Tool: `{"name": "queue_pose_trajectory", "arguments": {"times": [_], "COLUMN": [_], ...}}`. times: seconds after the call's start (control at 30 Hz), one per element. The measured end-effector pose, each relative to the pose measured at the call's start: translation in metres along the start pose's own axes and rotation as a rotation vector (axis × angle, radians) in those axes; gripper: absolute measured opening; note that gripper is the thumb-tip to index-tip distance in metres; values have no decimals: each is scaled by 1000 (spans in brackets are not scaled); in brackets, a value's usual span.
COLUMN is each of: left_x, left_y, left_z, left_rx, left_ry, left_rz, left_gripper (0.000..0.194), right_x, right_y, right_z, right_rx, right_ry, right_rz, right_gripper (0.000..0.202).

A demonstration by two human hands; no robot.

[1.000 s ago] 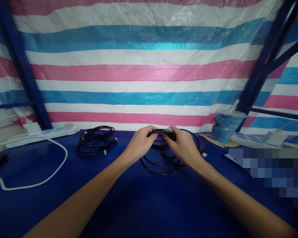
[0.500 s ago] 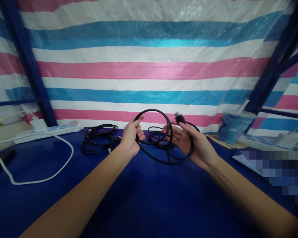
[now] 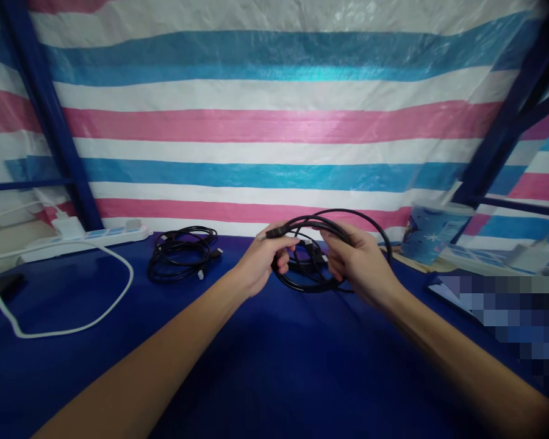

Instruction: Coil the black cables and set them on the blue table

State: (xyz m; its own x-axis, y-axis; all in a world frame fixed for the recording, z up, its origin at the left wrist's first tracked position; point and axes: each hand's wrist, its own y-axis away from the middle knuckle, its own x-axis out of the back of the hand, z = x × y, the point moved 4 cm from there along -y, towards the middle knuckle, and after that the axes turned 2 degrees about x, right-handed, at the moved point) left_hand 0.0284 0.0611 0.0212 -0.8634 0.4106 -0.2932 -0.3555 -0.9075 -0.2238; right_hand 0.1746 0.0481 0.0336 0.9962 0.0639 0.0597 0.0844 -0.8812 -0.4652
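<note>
A black cable [image 3: 306,288] hangs in loose loops between my hands, above the blue table. My left hand [image 3: 263,259] pinches the left side of the loops, with a black connector lying by its thumb and index finger. On the right side, my right hand [image 3: 359,259] is closed around the gathered strands, and one wider loop arches behind it. Behind the held loops, a second black cable [image 3: 308,259] with connectors is partly hidden. Another coiled black cable [image 3: 178,271] lies to the left of my left hand, its two plugs pointing right.
On the left are a white power strip [image 3: 91,238], a white cable [image 3: 68,334] and a dark flat object [image 3: 2,289]. A blue cup [image 3: 432,235] and a blurred-out screen [image 3: 507,317] are at the right. A striped sheet [image 3: 265,128] hangs behind the blue table [image 3: 265,366].
The held cable's loops are gathered closer together. Its connector has gone from my right hand to my left hand's thumb. My right hand has closed around the strands, and my left hand moved slightly right.
</note>
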Motion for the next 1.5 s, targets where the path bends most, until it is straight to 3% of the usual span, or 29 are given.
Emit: {"name": "queue_pose_trajectory", "arguments": {"times": [0.1, 0.2, 0.3, 0.4, 0.47, 0.53, 0.63, 0.7, 0.8, 0.9, 1.03, 1.13, 1.2, 1.27, 1.37, 1.5], "left_x": [1, -2, -13, -28, -32, -28, -14, -5, -3, -5, 2, 5, 2, -4, -8, 1], "left_y": [5, 14, 20, 21, 19, 14, 9, 9, 9, 8, 5, 4, 4, 5, 3, 0], "left_z": [17, 25, 15, -1, -3, 3, 23, 35, 39, 33, 25, 18, 8, -4, -15, -4], "left_rx": [-23, 94, 254, 309, 262, 186, 4, -93, -92, -30, 52, 87, 148, 208, 159, 47], "left_ry": [55, 90, -146, -429, -465, -422, -211, -21, 222, 405, 565, 556, 514, 477, 354, 206], "left_rz": [-268, -566, -632, -524, -379, -199, 22, 109, 134, 147, 299, 413, 429, 392, 309, 253], "left_gripper": [60, 69, 58, 26, 13, 11, 10, 24, 43, 47, 43, 37, 39, 42, 39, 33], "right_x": [12, 17, 8, -5, -8, -5, -4, -9, -23, -34, -47, -55, -58, -60, -57, -44], "right_y": [-6, -5, 2, 11, 14, 13, 9, 10, 16, 24, 35, 38, 38, 37, 32, 22], "right_z": [-8, -19, -23, -22, -24, -24, -18, -14, -14, -16, -14, -8, -4, -3, -3, -10], "right_rx": [98, 301, 449, 516, 509, 410, 132, 5, -20, 73, 287, 388, 412, 397, 279, 149], "right_ry": [248, 533, 838, 1056, 1030, 829, 260, -105, -359, -370, -20, 223, 237, 183, 48, -195], "right_rz": [-54, -77, -120, -125, -50, -6, -29, -57, -120, -214, -375, -319, -212, -124, -77, -95], "right_gripper": [19, 25, 44, 51, 47, 35, 13, 8, 9, 13, 42, 62, 54, 32, 6, 16]}}
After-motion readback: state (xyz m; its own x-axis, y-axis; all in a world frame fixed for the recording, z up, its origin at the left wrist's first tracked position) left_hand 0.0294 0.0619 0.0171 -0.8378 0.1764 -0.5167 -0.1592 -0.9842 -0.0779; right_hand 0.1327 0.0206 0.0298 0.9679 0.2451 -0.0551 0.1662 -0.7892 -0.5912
